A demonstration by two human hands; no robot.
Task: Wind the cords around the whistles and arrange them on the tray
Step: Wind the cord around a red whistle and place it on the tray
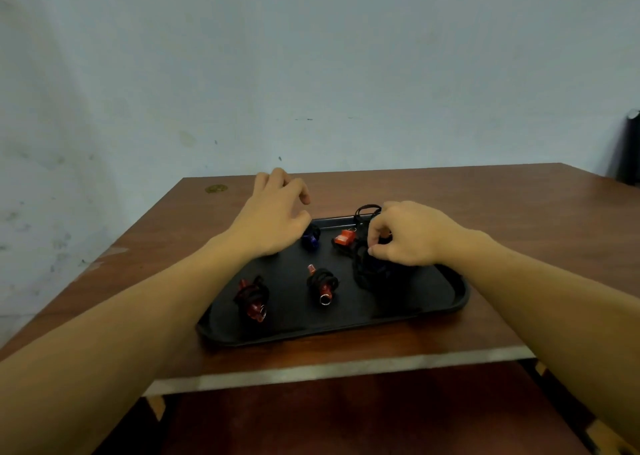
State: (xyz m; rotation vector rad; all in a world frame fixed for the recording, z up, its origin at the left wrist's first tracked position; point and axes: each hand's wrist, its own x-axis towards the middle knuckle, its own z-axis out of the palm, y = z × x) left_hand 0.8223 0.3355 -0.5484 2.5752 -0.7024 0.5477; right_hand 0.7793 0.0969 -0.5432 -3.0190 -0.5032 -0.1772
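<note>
Right hand (408,234) pinches black cord (369,212) above dark whistle (372,269) on tray (457,295), far right. Left hand (277,215) hovers, grip loosely spread, empty. Cord likely limp, light, tangle-prone; best taken near whistle body. Orange whistle (344,238) and blue whistle (310,238) crowd close; two wound red whistles (323,281) nearer, on wooden counter (519,205).

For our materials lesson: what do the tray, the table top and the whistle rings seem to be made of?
Tray: likely matte black plastic, moulded rounded rim. Table: reddish-brown wood or wood-look laminate, grain streaks, pale front edge. Whistle ring: probably metal, with a bright glint.
</note>
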